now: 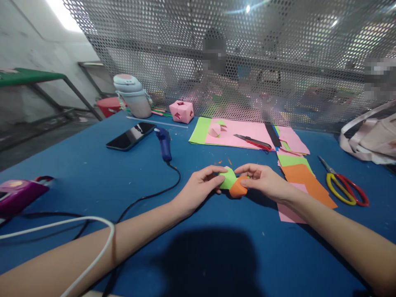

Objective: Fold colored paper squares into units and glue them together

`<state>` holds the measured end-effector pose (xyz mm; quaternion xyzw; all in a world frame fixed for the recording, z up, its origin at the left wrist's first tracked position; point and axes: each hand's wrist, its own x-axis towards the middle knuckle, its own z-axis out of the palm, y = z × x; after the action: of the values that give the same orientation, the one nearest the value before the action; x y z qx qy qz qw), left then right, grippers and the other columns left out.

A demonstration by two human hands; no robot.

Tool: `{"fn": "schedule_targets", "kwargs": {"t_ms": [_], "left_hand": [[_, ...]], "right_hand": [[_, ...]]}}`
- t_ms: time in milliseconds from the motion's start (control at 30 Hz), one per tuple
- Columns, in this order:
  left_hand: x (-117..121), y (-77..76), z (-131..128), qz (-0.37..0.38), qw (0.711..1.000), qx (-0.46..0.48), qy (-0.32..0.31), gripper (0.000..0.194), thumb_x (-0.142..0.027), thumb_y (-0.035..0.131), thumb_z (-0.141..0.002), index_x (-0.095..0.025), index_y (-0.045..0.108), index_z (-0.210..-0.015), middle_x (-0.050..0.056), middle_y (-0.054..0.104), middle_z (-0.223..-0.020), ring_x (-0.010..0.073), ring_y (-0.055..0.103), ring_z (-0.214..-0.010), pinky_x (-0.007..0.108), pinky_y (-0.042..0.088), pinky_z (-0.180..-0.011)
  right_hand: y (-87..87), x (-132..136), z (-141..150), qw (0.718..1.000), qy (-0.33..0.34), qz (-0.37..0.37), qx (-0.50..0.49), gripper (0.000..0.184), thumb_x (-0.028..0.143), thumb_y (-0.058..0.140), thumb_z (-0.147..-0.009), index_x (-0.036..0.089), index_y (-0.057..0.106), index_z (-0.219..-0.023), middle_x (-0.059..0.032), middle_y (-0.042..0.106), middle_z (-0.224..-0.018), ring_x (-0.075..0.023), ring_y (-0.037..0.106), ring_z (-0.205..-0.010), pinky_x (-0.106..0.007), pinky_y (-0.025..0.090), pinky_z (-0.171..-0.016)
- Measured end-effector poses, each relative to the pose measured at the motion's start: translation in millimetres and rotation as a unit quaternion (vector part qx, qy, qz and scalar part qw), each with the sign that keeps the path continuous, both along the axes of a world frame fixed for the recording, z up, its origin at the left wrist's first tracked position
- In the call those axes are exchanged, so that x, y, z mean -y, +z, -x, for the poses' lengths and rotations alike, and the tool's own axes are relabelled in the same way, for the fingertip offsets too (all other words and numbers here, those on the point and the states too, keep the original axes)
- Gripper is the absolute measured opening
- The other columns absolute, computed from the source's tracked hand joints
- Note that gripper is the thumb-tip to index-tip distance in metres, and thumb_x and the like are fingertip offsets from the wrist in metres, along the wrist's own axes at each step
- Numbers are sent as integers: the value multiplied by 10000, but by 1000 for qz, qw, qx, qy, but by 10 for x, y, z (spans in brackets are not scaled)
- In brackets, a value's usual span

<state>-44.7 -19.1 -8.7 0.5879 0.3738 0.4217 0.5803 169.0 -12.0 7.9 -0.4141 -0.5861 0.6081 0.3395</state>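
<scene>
A blue desk (77, 173) fills most of the frame, and a perforated metal panel (173, 53) spans the top. Pink and green paper sheets (244, 130) lie flat at upper centre right; an orange sheet (305, 183) overlaps green and pink ones at centre right. A dark smartphone (131, 136) lies left of upper centre, below a lidded tumbler (136, 101) that stands upright. Scissors (345, 185) with one yellow and one red handle loop rest at right.

Both hands are at the centre, fingers partly curled, each closed to a narrow gap. The left hand (199, 185) pinches a green-and-orange folded paper piece (228, 180) by its green side, between thumb and fingers; the right hand (264, 179) has its thumb on the orange side — its forefinger reaches toward the upper right edge, though contact there is unclear.

Smaller still: a blue corded hand tool (165, 146) at upper centre left, a pink paper box (182, 111) near the panel, and — on the pink sheet — a red-handled utility knife (253, 141).
</scene>
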Motion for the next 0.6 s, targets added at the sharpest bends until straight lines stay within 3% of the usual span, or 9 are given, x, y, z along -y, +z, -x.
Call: {"fn": "schedule_targets", "kwargs": {"t_ms": [67, 233, 300, 467, 600], "left_hand": [[17, 16, -2, -1, 1000, -9, -21, 294, -274, 588, -825, -183, 612, -1103, 56, 607, -1062, 144, 553, -829, 286, 502, -714], [38, 2, -23, -7, 998, 15, -61, 531, -185, 604, -791, -229, 442, -1295, 84, 463, -1322, 188, 532, -1028, 309, 493, -813], [45, -10, -40, -1, 998, 19, -56, 593, -201, 624, -780, -218, 381, -1321, 99, 489, -1294, 196, 534, -1058, 331, 477, -871], [91, -6, -75, -82, 993, -78, -18, 770, -262, 732, -688, -222, 338, -1348, 116, 446, -1348, 224, 529, -1106, 373, 435, -964], [113, -5, -84, -128, 984, -123, 13, 695, -278, 688, -729, -207, 358, -1336, 123, 463, -1330, 220, 560, -1056, 375, 453, -944]], "right_hand": [[-18, -18, -12, 999, -10, 28, -31, 281, 209, 719, -702, 183, 651, -973, 6, 629, -768, -90, 567, -661, -238, 430, -642], [-42, -42, -12, 988, -43, 102, -104, 292, 227, 743, -681, 176, 656, -954, -18, 640, -830, -101, 589, -690, -248, 453, -653], [-42, -34, 5, 984, -54, 111, -126, 282, 219, 735, -684, 175, 656, -951, -22, 639, -853, -108, 595, -712, -260, 467, -678], [-27, 33, 81, 981, -63, 100, -152, 292, 143, 703, -662, 180, 638, -945, -29, 633, -913, -130, 599, -790, -269, 480, -720], [-7, 92, 125, 994, -57, 35, -84, 331, 187, 669, -696, 204, 594, -1018, -49, 615, -1057, -167, 590, -935, -305, 474, -813]]}}
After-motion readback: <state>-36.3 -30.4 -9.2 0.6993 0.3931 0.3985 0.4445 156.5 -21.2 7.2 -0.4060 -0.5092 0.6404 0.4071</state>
